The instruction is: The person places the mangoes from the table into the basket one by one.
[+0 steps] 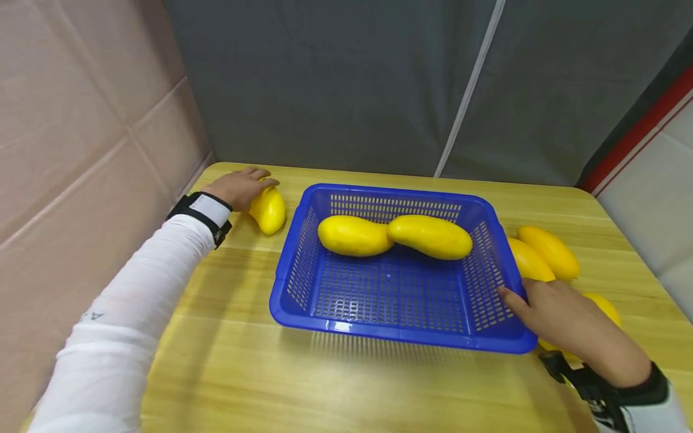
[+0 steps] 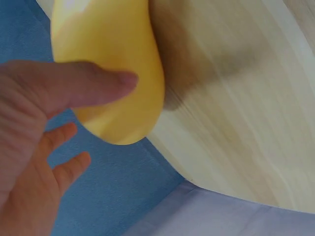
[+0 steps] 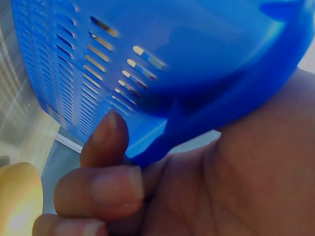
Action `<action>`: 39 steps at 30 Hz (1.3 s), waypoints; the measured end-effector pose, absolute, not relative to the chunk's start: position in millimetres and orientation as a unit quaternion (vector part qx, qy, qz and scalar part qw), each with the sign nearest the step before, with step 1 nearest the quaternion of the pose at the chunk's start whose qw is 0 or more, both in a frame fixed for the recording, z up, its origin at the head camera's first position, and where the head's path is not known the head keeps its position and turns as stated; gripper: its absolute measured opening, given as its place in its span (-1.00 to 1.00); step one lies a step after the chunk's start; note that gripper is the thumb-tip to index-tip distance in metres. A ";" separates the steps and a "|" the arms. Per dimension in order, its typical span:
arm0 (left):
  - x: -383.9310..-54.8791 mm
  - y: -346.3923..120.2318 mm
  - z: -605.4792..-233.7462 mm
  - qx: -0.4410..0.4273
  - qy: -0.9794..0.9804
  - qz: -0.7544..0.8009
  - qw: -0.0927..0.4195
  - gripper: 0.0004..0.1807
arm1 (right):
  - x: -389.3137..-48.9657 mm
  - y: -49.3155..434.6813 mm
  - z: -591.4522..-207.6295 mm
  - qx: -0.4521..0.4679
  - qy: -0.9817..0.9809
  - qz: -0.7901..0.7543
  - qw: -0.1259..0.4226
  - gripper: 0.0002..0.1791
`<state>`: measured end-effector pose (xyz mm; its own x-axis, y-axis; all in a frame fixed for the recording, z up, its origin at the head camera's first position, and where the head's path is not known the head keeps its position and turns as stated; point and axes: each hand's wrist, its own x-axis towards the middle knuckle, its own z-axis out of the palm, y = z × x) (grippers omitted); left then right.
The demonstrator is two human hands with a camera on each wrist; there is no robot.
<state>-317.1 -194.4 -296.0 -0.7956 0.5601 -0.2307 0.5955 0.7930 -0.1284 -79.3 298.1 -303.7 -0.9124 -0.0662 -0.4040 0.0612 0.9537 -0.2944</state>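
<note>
At the table's far left, my left hand (image 1: 242, 187) holds a yellow mango (image 1: 269, 211) from behind. In the left wrist view the thumb lies across that mango (image 2: 115, 115), while two fingers show spread on its far side. A blue plastic basket (image 1: 390, 334) is in the middle, with a shadow under its near edge. Two long yellow mangoes, a left one (image 1: 352, 236) and a right one (image 1: 430, 236), lie end to end inside. My right hand (image 1: 574, 319) grips the basket's right rim, its thumb on the inner side and its curled fingers (image 3: 106, 191) under the rim outside.
To the basket's right lie several more mangoes, including one at the back (image 1: 549, 251) and one partly behind my right hand (image 1: 603, 308). A grey curtain (image 1: 335, 90) stands behind the wooden table (image 1: 325, 391). A padded pinkish wall (image 1: 81, 120) rises on the left.
</note>
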 end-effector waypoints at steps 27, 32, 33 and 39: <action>-323.9 -195.9 -314.3 0.251 0.961 -0.039 0.115 -0.13 | -79.3 297.6 -303.8 -0.002 0.968 -0.151 0.203 -0.18; -322.1 -198.2 -316.4 0.249 0.961 -0.053 0.108 -0.12 | -78.6 296.9 -303.5 -0.001 0.967 -0.151 0.204 -0.19; -321.3 -198.6 -315.5 0.246 0.962 -0.056 0.104 -0.13 | -78.4 296.5 -303.2 -0.001 0.967 -0.151 0.205 -0.19; -317.2 -199.6 -298.0 0.202 0.975 -0.054 0.081 -0.16 | -76.0 295.6 -300.9 -0.002 0.966 -0.152 0.211 -0.21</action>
